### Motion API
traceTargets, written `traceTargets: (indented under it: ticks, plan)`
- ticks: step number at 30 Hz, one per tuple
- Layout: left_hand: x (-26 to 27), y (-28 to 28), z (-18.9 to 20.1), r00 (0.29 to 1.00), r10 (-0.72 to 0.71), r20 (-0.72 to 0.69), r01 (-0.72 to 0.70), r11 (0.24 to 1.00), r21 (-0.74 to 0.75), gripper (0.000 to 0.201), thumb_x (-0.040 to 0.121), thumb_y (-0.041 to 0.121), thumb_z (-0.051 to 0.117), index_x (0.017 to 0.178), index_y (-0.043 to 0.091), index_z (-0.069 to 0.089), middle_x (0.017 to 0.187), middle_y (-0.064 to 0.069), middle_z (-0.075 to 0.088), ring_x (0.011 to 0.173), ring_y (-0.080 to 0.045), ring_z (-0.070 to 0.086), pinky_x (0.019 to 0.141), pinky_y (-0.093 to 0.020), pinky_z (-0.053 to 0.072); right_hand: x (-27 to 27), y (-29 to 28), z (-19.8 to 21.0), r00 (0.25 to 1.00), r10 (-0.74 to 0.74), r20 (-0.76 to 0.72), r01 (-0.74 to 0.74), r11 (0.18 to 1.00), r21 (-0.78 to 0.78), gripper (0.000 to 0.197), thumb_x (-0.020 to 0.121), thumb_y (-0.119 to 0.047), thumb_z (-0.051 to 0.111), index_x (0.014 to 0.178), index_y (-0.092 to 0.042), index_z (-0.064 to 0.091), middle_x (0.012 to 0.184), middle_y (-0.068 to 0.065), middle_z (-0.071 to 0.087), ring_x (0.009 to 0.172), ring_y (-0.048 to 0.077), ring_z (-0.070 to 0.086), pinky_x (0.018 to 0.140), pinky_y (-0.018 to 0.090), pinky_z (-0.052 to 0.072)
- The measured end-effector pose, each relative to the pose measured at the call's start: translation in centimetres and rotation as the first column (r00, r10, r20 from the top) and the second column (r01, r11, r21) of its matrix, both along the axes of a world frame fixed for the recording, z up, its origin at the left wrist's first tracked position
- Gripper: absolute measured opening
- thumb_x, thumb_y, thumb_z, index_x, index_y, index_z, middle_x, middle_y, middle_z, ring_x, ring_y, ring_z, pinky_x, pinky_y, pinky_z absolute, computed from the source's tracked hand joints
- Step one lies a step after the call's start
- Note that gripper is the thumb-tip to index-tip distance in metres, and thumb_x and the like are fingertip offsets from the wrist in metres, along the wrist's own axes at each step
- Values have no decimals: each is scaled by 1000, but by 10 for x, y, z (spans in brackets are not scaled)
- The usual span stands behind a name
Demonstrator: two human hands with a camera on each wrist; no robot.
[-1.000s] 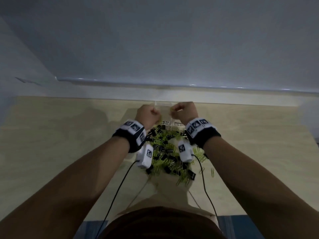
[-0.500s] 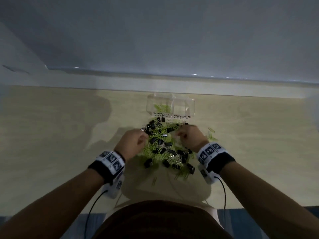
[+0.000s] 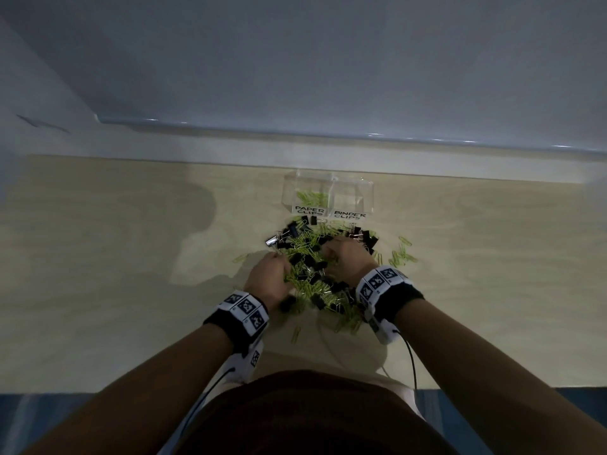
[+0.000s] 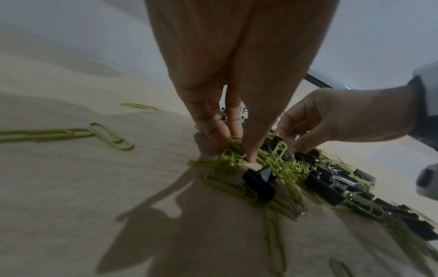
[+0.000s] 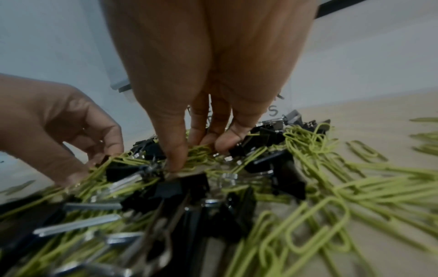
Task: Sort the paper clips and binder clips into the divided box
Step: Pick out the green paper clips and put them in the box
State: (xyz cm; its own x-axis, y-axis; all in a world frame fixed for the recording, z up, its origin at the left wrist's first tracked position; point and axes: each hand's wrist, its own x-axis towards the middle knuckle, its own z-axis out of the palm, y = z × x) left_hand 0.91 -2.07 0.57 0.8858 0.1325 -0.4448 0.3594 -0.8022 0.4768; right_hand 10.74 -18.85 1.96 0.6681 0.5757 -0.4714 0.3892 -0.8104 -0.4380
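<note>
A mixed pile (image 3: 315, 270) of green paper clips and black binder clips lies on the table in front of the clear divided box (image 3: 351, 188). The box's left compartment, labelled PAPER CLIPS, holds a few green paper clips (image 3: 310, 198). No clips show in its right compartment, labelled BINDER CLIPS. My left hand (image 3: 279, 270) is at the pile's left side, where thumb and fingers pinch a bunch of green paper clips (image 4: 233, 153). At the pile's right side, my right hand (image 3: 331, 257) pinches green paper clips (image 5: 199, 150) between thumb and fingers. Black binder clips (image 5: 170, 189) lie just below those fingers.
Loose green paper clips (image 3: 402, 254) are scattered right of the pile, and a few (image 4: 111, 136) lie to its left. The wooden table (image 3: 115, 257) ends at a pale wall at the back. Cables run from both wristbands toward my body.
Both hands have come back from the box, where they were a second ago, down to the pile, and their fingers have closed on paper clips.
</note>
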Motion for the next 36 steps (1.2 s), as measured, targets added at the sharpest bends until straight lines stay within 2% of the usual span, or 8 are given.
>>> traceTargets:
  ticks: [6, 12, 16, 19, 23, 28, 31, 36]
  plan:
    - [0, 6, 2, 1000, -12, 3, 12, 1000, -7, 8, 76, 8, 64, 83, 12, 60, 91, -6, 60, 83, -21, 56, 73, -32, 48, -6, -13, 6, 999, -26, 29, 28, 998, -63, 10, 82, -16, 65, 84, -8, 60, 91, 5, 61, 78, 17, 54, 71, 26, 47]
    - [1, 16, 3, 998, 33, 45, -27, 992, -125, 17, 71, -3, 60, 61, 10, 55, 67, -3, 55, 64, -16, 52, 60, -26, 42, -1, -31, -1, 953, -288, -95, 294, 954, 55, 6, 82, -12, 65, 77, -10, 67, 81, 4, 69, 72, 18, 65, 67, 27, 56]
    - [3, 28, 6, 990, 124, 69, -104, 967, -233, 8, 73, -2, 68, 67, 4, 66, 76, -7, 69, 72, -18, 66, 69, -26, 56, 6, -37, 7, 852, -454, -262, 511, 829, 227, 10, 80, -6, 69, 74, -13, 69, 74, 4, 71, 67, 16, 68, 69, 31, 59]
    - [15, 31, 20, 980, 187, 64, -155, 929, -335, 3, 78, 5, 69, 76, 6, 67, 79, -3, 68, 71, -10, 64, 67, -14, 49, 21, -29, 23, 817, -472, -331, 571, 742, 350, 5, 80, -6, 68, 76, -8, 69, 75, 6, 72, 68, 16, 68, 68, 28, 58]
    - [59, 32, 54, 957, 215, 194, -125, 911, -393, 1, 81, 8, 66, 81, 9, 66, 78, 1, 67, 69, -5, 62, 67, -14, 49, 55, 2, 48, 850, -462, -253, 524, 697, 489, 8, 83, -10, 66, 82, -3, 67, 79, 3, 72, 71, 10, 69, 64, 18, 56]
    - [121, 27, 74, 903, 300, 307, -153, 894, -421, 3, 79, 5, 66, 81, 4, 69, 78, -7, 70, 72, -18, 68, 71, -27, 57, 97, 42, 53, 856, -485, -181, 497, 673, 548, 3, 80, -6, 69, 77, -7, 68, 78, 6, 72, 75, 17, 70, 72, 31, 59]
    - [143, 22, 68, 878, 345, 331, -196, 891, -409, 5, 76, 5, 67, 79, 4, 71, 79, -10, 72, 73, -21, 69, 74, -33, 59, 105, 52, 46, 858, -513, -35, 460, 735, 499, 5, 77, -5, 69, 78, -9, 72, 79, 6, 72, 75, 17, 69, 76, 33, 58]
    - [133, 24, 49, 937, 182, 298, -88, 949, -303, 19, 82, 10, 67, 100, 8, 70, 100, -5, 71, 84, -11, 64, 78, -17, 51, 84, 37, 35, 894, -427, 133, 342, 844, 413, 15, 82, -4, 65, 95, -9, 70, 95, 5, 72, 82, 14, 66, 83, 28, 55]
